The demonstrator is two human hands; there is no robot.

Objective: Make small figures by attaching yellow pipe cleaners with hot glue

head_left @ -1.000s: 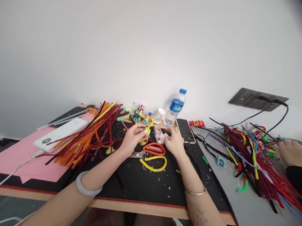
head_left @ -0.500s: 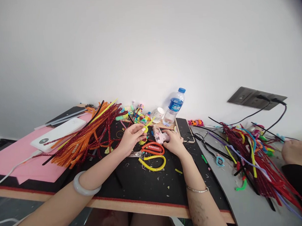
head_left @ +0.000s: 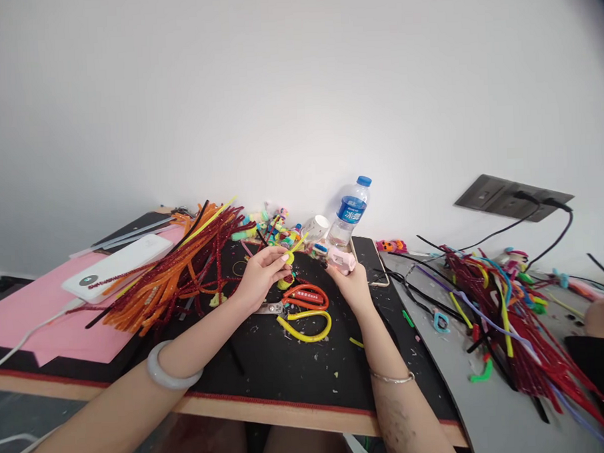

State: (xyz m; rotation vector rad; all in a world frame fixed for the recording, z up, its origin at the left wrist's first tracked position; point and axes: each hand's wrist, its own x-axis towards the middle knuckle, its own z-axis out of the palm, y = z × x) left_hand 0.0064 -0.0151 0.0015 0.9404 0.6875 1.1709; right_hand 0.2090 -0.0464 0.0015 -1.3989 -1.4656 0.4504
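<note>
My left hand [head_left: 263, 275] is closed, pinching a small yellow pipe-cleaner piece [head_left: 290, 256] whose thin end sticks up to the right. My right hand [head_left: 352, 281] is wrapped round a pale pink glue gun [head_left: 342, 259], with its blue-tipped nozzle pointing left toward the yellow piece. A gap separates the nozzle from that piece. Below my hands lie scissors [head_left: 305, 297] with one red and one yellow handle, blades to the left. Another small yellow bit [head_left: 285, 282] sits just under my left fingers.
Orange and dark red pipe cleaners [head_left: 159, 279] and a white power bank [head_left: 118, 264] lie left on pink paper [head_left: 35, 311]. A water bottle [head_left: 350, 211] and paper cup [head_left: 316, 228] stand behind. More pipe cleaners [head_left: 506, 324] and another person's hand [head_left: 603, 317] are at right.
My right hand has lifted the glue gun off the table and turned its nozzle leftward. My left hand has barely moved. The other person's hand has shifted slightly right.
</note>
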